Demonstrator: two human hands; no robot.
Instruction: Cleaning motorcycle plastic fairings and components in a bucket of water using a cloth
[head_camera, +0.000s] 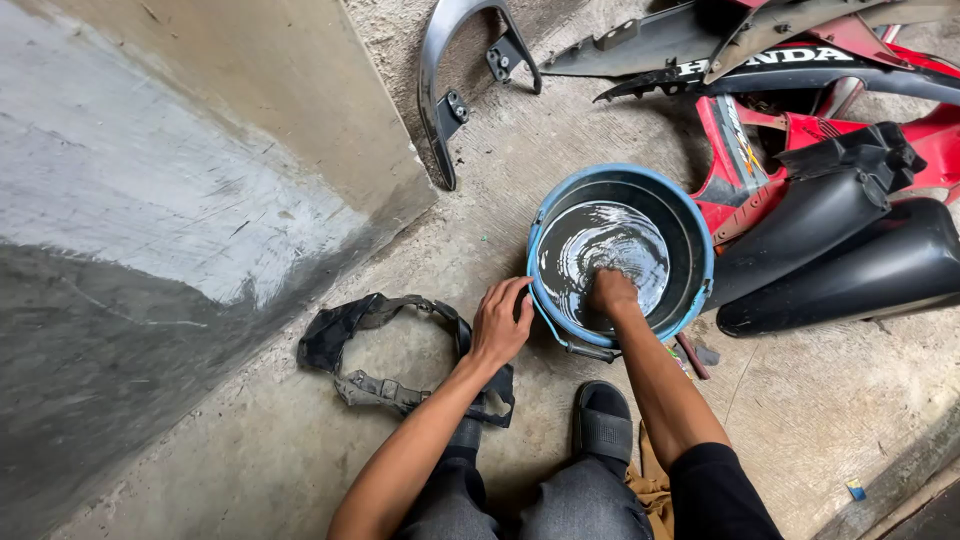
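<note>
A blue bucket (700, 240) with dark rippling water stands on the concrete floor in front of me. My right hand (612, 293) is plunged into the water at the bucket's near side, its fingers hidden below the surface. My left hand (500, 322) rests on the bucket's outer left wall and rim, fingers spread against it. A black, dirty plastic frame piece (385, 390) lies on the floor just left of my left hand.
Red and black motorcycle body panels (830, 200) are piled at the right and top. A curved grey grab rail (450, 70) leans by the concrete wall (180, 180) on the left. My black sandal (602, 420) sits below the bucket.
</note>
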